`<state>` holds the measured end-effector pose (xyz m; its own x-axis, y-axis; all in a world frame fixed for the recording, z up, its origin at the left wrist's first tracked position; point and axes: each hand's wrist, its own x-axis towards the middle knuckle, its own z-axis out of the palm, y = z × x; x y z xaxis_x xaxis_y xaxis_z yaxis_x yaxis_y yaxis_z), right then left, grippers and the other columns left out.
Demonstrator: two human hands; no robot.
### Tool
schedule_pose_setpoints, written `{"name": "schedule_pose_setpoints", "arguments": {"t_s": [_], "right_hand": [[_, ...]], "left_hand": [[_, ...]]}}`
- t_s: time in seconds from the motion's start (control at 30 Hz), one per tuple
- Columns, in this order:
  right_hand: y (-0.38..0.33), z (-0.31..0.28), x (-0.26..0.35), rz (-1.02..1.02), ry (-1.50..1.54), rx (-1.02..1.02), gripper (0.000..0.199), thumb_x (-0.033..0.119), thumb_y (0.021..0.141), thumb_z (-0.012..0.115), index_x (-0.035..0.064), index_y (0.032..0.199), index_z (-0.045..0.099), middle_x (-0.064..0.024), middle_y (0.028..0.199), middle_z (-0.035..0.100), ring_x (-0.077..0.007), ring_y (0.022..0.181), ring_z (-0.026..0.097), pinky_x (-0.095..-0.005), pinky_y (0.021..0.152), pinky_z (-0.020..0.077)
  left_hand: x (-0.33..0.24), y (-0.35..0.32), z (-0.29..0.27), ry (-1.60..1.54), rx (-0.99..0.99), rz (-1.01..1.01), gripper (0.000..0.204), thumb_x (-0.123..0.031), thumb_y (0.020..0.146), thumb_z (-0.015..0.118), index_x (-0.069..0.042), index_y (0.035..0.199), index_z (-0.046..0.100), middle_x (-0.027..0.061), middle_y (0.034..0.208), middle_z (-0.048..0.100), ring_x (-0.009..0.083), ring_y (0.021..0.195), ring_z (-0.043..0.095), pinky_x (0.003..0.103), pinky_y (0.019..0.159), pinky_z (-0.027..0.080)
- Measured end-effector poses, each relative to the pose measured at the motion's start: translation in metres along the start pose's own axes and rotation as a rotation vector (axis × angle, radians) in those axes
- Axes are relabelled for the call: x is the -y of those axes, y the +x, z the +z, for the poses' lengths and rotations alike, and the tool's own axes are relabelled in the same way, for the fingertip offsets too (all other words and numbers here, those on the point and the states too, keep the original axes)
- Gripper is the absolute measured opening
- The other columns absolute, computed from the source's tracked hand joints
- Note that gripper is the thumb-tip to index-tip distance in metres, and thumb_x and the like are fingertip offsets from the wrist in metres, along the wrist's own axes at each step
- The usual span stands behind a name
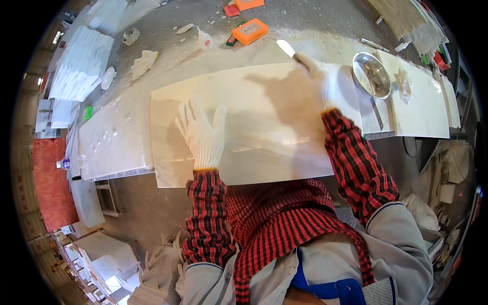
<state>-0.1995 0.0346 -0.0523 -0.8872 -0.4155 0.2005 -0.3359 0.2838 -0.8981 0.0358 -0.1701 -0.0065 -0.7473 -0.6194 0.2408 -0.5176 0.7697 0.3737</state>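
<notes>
red sheet [51,183]: far left of the marble slab, lower than it, beside stacked pale tiles.
small bottle [64,163]: at the left end of the surface, well left of the slab.
tile stack [81,63]: white, up-left of the slab, well apart from it.
surface [112,137]: long pale stone bench, carries the slab; dust and white scraps on its far left part.
marble slab [254,122]: pale glossy panel lying flat on the surface, front edge overhanging toward the person; landmark for all lines.
left hand [202,133]: white knit glove, red plaid sleeve; flat on the slab's left-centre, fingers [190,109] spread wide and straight, gripping nothing, palm pressed to the stone.
orange blocks [249,31]: on the dusty floor beyond the slab's far edge, above its centre; a second one further up.
right hand [317,81]: white glove, on the slab's far right corner; fingers curled shut around a tool handle.
scraper blade [285,48]: pale flat blade sticking out of the right hand, tip past the slab's far edge, pointing up-left.
metal bowl [371,75]: round, shiny, just right of the slab, near the right hand, not touching it.
second slab [419,101]: pale panel right of the bowl, with a whitish smear on it.
</notes>
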Motion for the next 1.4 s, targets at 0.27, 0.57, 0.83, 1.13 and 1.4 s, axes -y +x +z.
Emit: {"name": "schedule_pose_setpoints", "arguments": {"t_s": [0.27, 0.57, 0.83, 1.13, 1.4], "right_hand": [[-0.115, 0.042, 0.104, -0.528, -0.131, 0.234, 0.040, 0.012, 0.086, 0.075, 0.0079, 0.125, 0.069, -0.0120, 0.100, 0.073, -0.0259, 0.090, 0.071, -0.0358, 0.076, 0.0558], [-0.126, 0.019, 0.127, 0.139, 0.206, 0.760, 0.055, 0.022, 0.086, 0.079, 0.0031, 0.135, 0.066, -0.0171, 0.123, 0.073, -0.0222, 0.107, 0.072, -0.0337, 0.091, 0.0551], [-0.123, 0.010, 0.136, 0.248, 0.404, 0.745, 0.037, 0.020, 0.092, 0.072, 0.0014, 0.124, 0.072, -0.0149, 0.111, 0.077, -0.0192, 0.099, 0.072, -0.0319, 0.089, 0.0548], [-0.117, 0.029, 0.134, -0.105, 0.104, 0.579, 0.021, 0.016, 0.092, 0.066, 0.0091, 0.109, 0.077, -0.0160, 0.096, 0.074, -0.0332, 0.085, 0.070, -0.0379, 0.075, 0.0550], [-0.075, 0.008, 0.103, 0.231, -0.053, 0.443, 0.029, 0.018, 0.097, 0.063, -0.0003, 0.117, 0.072, -0.0058, 0.079, 0.068, -0.0133, 0.076, 0.065, -0.0314, 0.070, 0.0512]], "left_hand": [[-0.049, -0.053, -0.043, -1.223, 0.083, -0.494, 0.043, -0.031, 0.099, 0.071, 0.004, 0.124, 0.067, 0.0097, 0.115, 0.068, 0.0122, 0.105, 0.059, 0.028, 0.091, 0.048], [-0.042, -0.062, -0.055, -0.981, 0.207, -0.469, 0.031, -0.027, 0.098, 0.072, 0.004, 0.096, 0.072, 0.0023, 0.082, 0.068, 0.0082, 0.078, 0.058, 0.025, 0.070, 0.046], [-0.032, -0.052, -0.058, -1.125, 0.343, -0.376, 0.029, -0.024, 0.097, 0.072, 0.004, 0.101, 0.072, 0.0048, 0.089, 0.072, 0.0094, 0.085, 0.063, 0.026, 0.076, 0.050], [-0.042, -0.045, -0.061, -1.117, 0.322, -0.486, 0.022, -0.019, 0.095, 0.074, 0.002, 0.100, 0.073, 0.0033, 0.084, 0.071, 0.0083, 0.078, 0.062, 0.024, 0.071, 0.048], [0.024, 0.000, -0.052, -0.831, -0.088, -0.383, 0.023, -0.021, 0.101, 0.065, -0.002, 0.109, 0.073, 0.0054, 0.099, 0.074, 0.0130, 0.094, 0.066, 0.027, 0.085, 0.050]]}}
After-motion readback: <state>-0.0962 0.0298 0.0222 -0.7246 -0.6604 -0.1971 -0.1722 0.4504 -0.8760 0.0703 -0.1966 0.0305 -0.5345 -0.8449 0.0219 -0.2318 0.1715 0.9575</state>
